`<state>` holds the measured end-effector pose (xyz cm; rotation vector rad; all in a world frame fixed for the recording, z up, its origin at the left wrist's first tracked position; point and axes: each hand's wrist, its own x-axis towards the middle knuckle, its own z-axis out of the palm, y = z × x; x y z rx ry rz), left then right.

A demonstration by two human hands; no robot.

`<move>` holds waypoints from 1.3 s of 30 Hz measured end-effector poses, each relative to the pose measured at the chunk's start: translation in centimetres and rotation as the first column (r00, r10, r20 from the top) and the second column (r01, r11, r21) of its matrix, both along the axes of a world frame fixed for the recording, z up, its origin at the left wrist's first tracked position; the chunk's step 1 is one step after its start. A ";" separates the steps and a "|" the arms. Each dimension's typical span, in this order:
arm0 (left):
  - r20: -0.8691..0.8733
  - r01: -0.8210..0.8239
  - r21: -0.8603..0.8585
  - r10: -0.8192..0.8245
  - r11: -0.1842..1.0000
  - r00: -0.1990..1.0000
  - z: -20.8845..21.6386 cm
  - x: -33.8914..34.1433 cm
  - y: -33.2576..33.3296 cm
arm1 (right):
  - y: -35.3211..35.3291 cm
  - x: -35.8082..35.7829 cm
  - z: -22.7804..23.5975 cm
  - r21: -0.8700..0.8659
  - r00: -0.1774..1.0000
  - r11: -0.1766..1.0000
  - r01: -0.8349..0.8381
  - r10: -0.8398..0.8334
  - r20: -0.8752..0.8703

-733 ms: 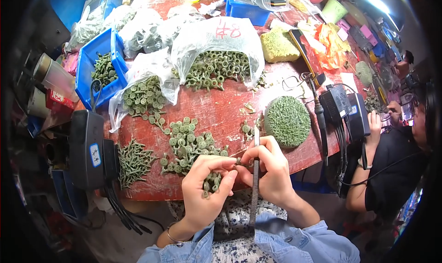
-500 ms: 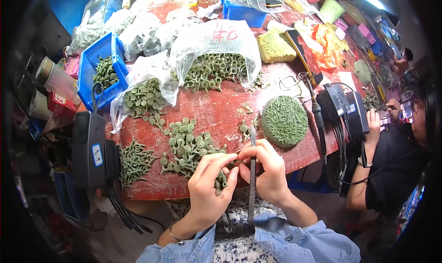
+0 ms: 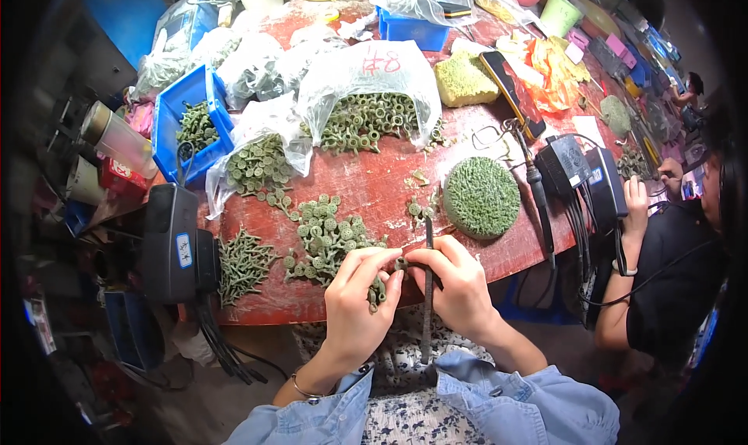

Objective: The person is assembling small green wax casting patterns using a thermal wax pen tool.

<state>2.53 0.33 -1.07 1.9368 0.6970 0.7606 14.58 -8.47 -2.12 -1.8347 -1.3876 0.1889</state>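
At the table's near edge, my left hand [image 3: 354, 301] is closed around several small green stalked pieces [image 3: 377, 292], their ends showing in the palm. Its thumb and forefinger pinch one ring-topped green piece [image 3: 400, 263], and the fingertips of my right hand [image 3: 461, 293] meet it there. My right hand is closed on a thin flat metal file [image 3: 427, 320], which stands nearly upright in the picture. My right fingers partly cover the file's middle. Just beyond my left hand spreads a pile of green round-headed pieces with pitted tops [image 3: 331, 231].
Thin green twig-like pieces [image 3: 243, 262] lie left. A round green textured block [image 3: 483, 197] sits right, near a corded pen-like tool [image 3: 536, 188]. Beyond are a plastic bag of green tubular pieces [image 3: 366, 75], a blue bin [image 3: 167, 149] and a phone [image 3: 506, 87]. A co-worker [image 3: 662, 266] sits at right.
The view has shifted slightly, so the table's left part sits further right. The ring-topped piece now shows between my fingertips. My right hand still grips the file, now seen more edge-on.
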 end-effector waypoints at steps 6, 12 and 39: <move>0.150 0.062 -0.365 -0.007 0.929 0.989 0.8 -0.6 0.3 | -0.8 0.4 1.3 0.111 0.953 0.994 0.006 0.028 -0.303; 0.312 0.346 -0.772 -0.157 0.534 0.937 2.2 -1.1 2.2 | -1.1 0.8 3.8 0.231 0.944 0.961 -0.155 0.213 -0.251; 0.105 0.031 0.016 -0.033 0.999 0.994 3.2 -3.1 1.6 | -0.7 -1.3 5.0 0.265 0.825 0.949 -0.172 0.285 -0.488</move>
